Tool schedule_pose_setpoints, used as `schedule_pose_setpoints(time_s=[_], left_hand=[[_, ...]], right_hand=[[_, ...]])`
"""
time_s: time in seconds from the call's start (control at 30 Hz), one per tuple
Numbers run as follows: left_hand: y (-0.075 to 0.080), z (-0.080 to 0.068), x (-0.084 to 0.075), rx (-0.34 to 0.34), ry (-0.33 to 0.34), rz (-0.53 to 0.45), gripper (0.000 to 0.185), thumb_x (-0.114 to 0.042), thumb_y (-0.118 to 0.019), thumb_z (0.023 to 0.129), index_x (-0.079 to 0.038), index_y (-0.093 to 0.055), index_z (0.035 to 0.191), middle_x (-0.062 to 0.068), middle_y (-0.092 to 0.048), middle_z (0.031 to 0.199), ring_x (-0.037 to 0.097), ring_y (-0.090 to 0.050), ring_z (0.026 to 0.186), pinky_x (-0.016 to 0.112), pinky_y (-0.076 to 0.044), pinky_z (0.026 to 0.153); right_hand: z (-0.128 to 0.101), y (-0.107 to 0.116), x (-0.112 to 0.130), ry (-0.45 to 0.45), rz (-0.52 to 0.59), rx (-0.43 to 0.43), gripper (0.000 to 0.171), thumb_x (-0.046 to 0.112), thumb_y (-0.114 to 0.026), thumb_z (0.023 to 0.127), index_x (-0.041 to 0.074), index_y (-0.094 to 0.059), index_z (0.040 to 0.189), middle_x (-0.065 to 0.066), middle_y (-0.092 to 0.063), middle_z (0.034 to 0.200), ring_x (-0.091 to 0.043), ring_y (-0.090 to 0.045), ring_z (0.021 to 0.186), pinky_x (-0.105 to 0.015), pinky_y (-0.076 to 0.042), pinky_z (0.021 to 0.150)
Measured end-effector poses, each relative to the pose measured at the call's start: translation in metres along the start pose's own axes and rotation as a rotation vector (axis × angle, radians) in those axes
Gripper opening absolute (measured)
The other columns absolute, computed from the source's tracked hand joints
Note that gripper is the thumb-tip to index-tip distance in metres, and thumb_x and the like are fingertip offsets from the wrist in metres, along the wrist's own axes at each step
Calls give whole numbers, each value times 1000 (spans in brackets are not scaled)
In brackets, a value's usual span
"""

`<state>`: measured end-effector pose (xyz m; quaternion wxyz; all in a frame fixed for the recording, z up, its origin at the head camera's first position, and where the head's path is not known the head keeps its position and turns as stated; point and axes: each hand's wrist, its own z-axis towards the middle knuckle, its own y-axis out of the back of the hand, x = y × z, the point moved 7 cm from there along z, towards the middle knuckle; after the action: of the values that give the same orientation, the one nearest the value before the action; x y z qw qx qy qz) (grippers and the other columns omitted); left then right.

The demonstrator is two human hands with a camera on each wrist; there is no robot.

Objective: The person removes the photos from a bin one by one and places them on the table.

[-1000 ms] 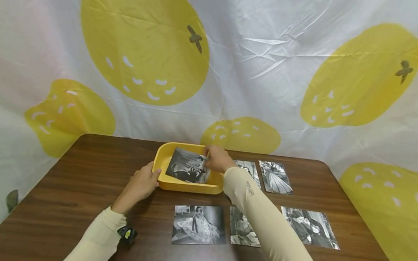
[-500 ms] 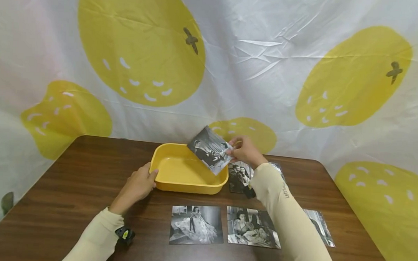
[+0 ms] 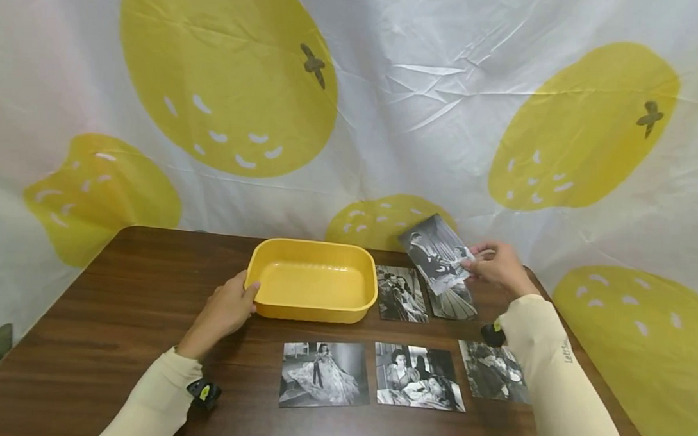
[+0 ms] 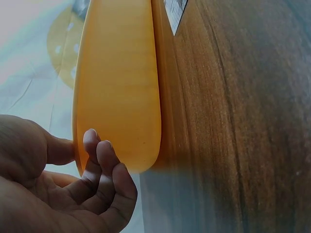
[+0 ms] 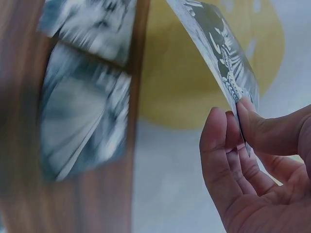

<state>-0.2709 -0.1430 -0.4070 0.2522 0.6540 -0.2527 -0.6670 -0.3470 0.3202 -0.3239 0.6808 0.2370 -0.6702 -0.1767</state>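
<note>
A black-and-white photograph [image 3: 437, 252] is held in the air by the right hand [image 3: 499, 267], above the far right part of the bench [image 3: 120, 313]. It is pinched at its right edge between the thumb and the fingertips [image 5: 219, 127], so the grip is closed on the photograph, and the card is tilted. In the right wrist view the same photograph [image 5: 221, 53] is seen almost edge-on, with the thumb pressed on its printed side.

Just below the held photograph, two other prints lie flat on the bench: one of a couple [image 3: 401, 293] and one of a wide dress [image 3: 454, 302], the second partly covered by the held card. To the left of them a yellow tray [image 3: 313, 258] stands on the bench. Its left wall is touched by the left hand [image 3: 226, 307]; in the left wrist view the thumb is laid against the tray [image 4: 119, 82] and the fingers [image 4: 99, 160] are loosely curled beside it, holding nothing.

Nearer to the person, three more prints are laid in a row: a dress picture [image 3: 323, 374], a group picture [image 3: 418, 376] and a third one [image 3: 490, 370], partly hidden by the right sleeve [image 3: 557, 385]. Behind the bench a white cloth with yellow lemons [image 3: 227, 79] is hung.
</note>
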Motion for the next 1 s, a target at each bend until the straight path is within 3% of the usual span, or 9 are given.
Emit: schedule_pose_setpoints(time_s=[0.13, 0.37, 0.67, 0.8, 1.0], left_hand=[[1, 0, 1, 4, -2, -1, 35, -20, -44, 108, 5, -49, 133, 8, -63, 79, 19, -58, 67, 32, -43, 58], [2, 0, 2, 6, -1, -20, 34, -19, -44, 108, 4, -49, 133, 9, -61, 79, 19, -57, 66, 32, -43, 56], [2, 1, 5, 5, -2, -13, 35, -19, -43, 108, 5, -49, 133, 8, -63, 78, 19, -58, 67, 32, -43, 57], [2, 0, 5, 4, 4, -11, 34, -19, -43, 108, 4, -50, 133, 8, -62, 78, 19, -58, 67, 32, -43, 57], [3, -1, 3, -3, 3, -13, 34, -19, -44, 108, 4, -50, 132, 8, -62, 77, 19, -57, 66, 32, -43, 57]], right_hand=[[-12, 24, -34, -40, -15, -68, 34, -2, -66, 93, -20, -48, 116, -3, -68, 78, -9, -66, 60, -26, -56, 59], [-27, 43, -88, -180, 100, -165, 31, -6, -62, 94, -21, -44, 115, -4, -59, 78, -10, -65, 60, -29, -59, 63], [-38, 53, -125, -253, 153, -231, 32, -11, -61, 90, -22, -41, 112, -7, -53, 79, -10, -63, 59, -29, -59, 61], [-41, 56, -132, -258, 78, -237, 33, -8, -64, 89, -23, -44, 110, -8, -57, 78, -13, -66, 57, -31, -59, 59], [-42, 60, -134, -229, -219, -274, 37, 5, -72, 84, -22, -56, 104, -18, -66, 73, -23, -69, 56, -31, -55, 53]])
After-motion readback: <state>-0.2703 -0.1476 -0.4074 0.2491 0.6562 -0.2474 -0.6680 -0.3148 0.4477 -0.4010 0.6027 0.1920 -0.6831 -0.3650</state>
